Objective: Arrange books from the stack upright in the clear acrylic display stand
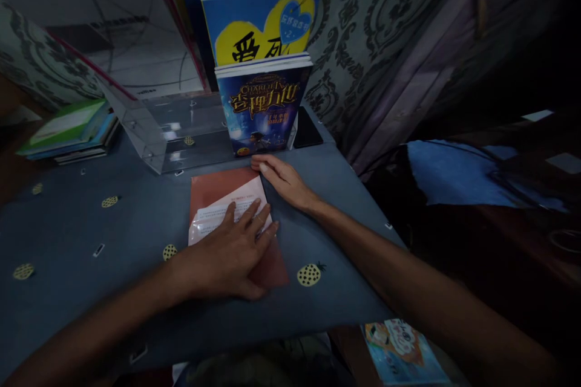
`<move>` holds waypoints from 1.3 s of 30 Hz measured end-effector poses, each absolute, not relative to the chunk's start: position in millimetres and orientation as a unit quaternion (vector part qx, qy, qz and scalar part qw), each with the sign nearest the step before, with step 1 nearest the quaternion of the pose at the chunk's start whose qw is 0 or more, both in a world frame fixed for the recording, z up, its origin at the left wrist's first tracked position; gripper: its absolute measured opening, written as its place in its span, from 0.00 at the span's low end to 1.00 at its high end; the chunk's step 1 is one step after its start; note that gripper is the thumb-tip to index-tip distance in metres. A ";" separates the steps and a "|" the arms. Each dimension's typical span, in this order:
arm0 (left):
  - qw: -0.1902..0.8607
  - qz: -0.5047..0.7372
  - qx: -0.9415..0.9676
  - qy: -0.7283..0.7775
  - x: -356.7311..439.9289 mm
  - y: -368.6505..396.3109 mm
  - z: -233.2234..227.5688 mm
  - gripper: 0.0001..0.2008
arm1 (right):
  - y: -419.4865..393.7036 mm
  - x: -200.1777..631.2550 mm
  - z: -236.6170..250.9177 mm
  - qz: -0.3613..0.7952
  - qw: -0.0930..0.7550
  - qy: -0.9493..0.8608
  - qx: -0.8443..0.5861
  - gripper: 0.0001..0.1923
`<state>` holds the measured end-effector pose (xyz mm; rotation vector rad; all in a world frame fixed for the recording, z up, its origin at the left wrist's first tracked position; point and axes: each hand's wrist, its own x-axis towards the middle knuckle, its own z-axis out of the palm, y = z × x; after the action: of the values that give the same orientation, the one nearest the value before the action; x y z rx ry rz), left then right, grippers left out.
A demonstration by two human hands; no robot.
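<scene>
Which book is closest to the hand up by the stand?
The dark blue book with gold letters, lowest on the stand. The right hand lies just below it; the yellow-and-blue book stands higher.

Both hands lie flat, palms down: left hand [227, 254], right hand [284, 181]

hands: 2, left hand [227, 254], right hand [284, 181] | red folder [213, 187]: 1 | printed sheet [227, 208]: 1 | upright books in clear rack [181, 133]: 3 | book stack [72, 130] at left: 1
</scene>
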<state>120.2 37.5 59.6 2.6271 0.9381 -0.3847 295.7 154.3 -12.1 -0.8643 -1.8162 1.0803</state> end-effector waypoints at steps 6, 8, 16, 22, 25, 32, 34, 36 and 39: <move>0.146 -0.127 0.922 0.336 113.7 50.4 58.6 0.47 | 154.5 295.6 -11.4 0.415 0.415 -0.729 -0.352 0.21; 0.139 -0.133 0.922 0.336 111.9 53.9 58.6 0.47 | 153.9 295.8 -9.8 0.405 0.414 -0.735 -0.353 0.21; 0.112 -0.099 0.931 0.334 101.7 58.6 50.2 0.46 | 153.5 295.7 -7.9 0.393 0.407 -0.744 -0.355 0.25; 0.128 -0.041 0.921 0.365 95.9 77.4 41.5 0.51 | 153.3 294.5 -8.7 0.389 0.410 -0.747 -0.351 0.25; 0.102 -0.010 0.912 0.397 95.8 85.7 33.1 0.42 | 152.5 293.9 -9.0 0.374 0.409 -0.756 -0.349 0.26; 0.078 0.017 0.924 0.374 97.0 84.4 35.9 0.30 | 149.5 294.5 -5.4 0.331 0.379 -0.787 -0.358 0.23; 0.080 0.009 0.926 0.370 97.7 81.3 39.9 0.28 | 148.8 294.2 -4.5 0.324 0.375 -0.791 -0.359 0.23; 0.081 -0.001 0.929 0.362 98.6 77.5 43.4 0.26 | 148.1 293.7 -4.1 0.317 0.372 -0.795 -0.359 0.24; 0.087 -0.006 0.935 0.342 100.6 70.5 48.9 0.23 | 147.7 293.5 -4.5 0.310 0.367 -0.799 -0.362 0.25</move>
<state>100.6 70.5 48.9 2.7857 1.0200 -0.0183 293.5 147.7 -4.5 -0.9297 -2.0535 0.7976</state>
